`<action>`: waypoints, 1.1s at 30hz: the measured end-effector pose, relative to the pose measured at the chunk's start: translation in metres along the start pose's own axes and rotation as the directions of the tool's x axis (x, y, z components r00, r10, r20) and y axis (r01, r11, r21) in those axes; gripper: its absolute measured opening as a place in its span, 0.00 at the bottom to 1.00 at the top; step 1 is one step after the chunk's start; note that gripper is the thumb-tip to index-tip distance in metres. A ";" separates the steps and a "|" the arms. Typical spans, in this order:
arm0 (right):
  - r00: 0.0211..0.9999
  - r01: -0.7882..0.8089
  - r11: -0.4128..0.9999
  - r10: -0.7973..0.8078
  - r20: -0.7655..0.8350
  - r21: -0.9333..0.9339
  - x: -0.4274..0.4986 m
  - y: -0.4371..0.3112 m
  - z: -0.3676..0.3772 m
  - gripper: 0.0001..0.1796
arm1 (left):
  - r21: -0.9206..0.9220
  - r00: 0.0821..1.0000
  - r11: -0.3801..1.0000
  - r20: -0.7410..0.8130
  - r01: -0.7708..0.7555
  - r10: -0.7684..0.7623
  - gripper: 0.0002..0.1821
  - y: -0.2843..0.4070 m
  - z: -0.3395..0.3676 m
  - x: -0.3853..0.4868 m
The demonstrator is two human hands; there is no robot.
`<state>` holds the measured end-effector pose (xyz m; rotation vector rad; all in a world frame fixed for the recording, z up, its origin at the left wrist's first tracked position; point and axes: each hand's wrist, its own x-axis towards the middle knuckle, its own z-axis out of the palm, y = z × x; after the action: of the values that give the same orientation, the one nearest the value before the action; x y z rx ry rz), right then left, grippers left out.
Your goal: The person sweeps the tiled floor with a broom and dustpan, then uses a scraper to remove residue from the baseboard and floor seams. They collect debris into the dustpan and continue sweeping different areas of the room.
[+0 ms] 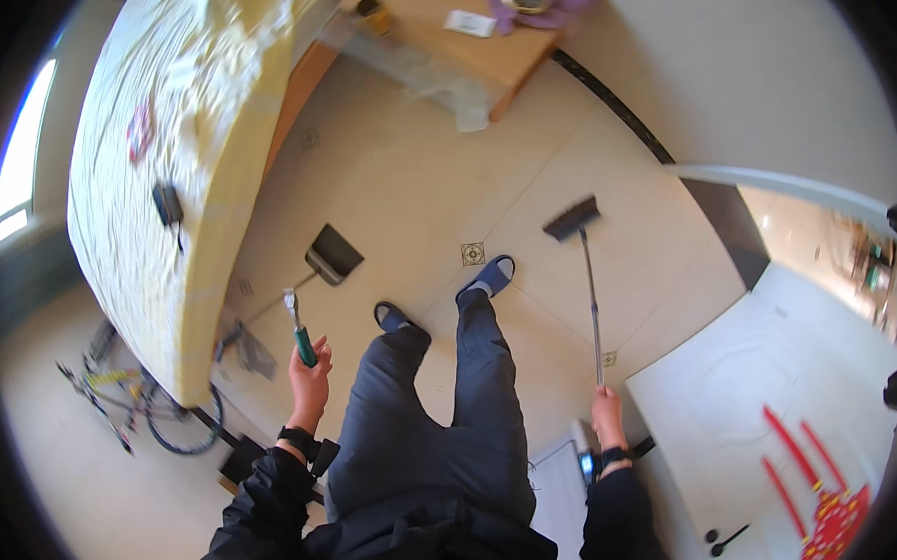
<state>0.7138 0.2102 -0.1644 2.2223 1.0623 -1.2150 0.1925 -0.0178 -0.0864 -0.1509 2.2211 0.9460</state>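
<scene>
My left hand (311,375) is closed around the green handle of a hand tool (304,343) with a metal head. Its exact kind is hard to tell. Beyond it, a long-handled dustpan (335,254) rests on the tiled floor, its handle running back to the lower left. My right hand (606,414) grips the metal pole of a broom (593,309). The broom's dark bristle head (573,218) is out ahead on the right, near the floor. Between the two tools are my feet in blue slippers (491,277), the right one farther forward.
On my left stands a bed or table under a yellowish cover (218,217), with a black device (168,205) on it. A wooden table (458,51) is ahead. A bicycle (150,409) leans lower left. To the right are a doorway and a white door (722,374) with red decorations (832,522).
</scene>
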 end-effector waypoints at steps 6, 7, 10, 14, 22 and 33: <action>0.857 0.288 0.761 -0.476 -0.198 -0.582 -0.098 -0.020 -0.016 0.18 | -0.257 0.984 0.950 0.051 0.177 -0.169 0.13 -0.085 -0.007 -0.013; 0.863 0.290 0.730 -0.479 -0.161 -0.619 -0.105 -0.037 -0.005 0.18 | -0.268 0.978 0.940 0.063 0.209 -0.200 0.13 -0.097 -0.006 -0.012; 0.758 0.512 0.626 -0.651 -0.033 -0.588 -0.119 -0.073 0.047 0.22 | -0.333 0.970 0.911 0.095 0.242 -0.223 0.13 -0.132 -0.009 -0.013; 0.612 0.700 0.520 -0.790 0.036 -0.490 -0.105 -0.112 0.155 0.26 | -0.368 0.960 0.887 0.127 0.279 -0.249 0.13 -0.177 -0.020 -0.010; 0.565 0.655 0.487 -0.824 -0.054 -0.578 -0.057 -0.194 0.325 0.32 | -0.585 0.929 0.739 0.079 0.336 -0.360 0.15 -0.236 -0.020 -0.018; 0.408 0.696 0.517 -0.856 -0.318 -0.498 0.052 -0.266 0.476 0.34 | -0.671 0.910 0.650 0.090 0.356 -0.405 0.16 -0.258 -0.026 -0.006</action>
<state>0.2690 0.0967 -0.4638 1.8208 2.5723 -0.5681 0.2749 -0.2234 -0.2210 -0.9686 1.6783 1.4702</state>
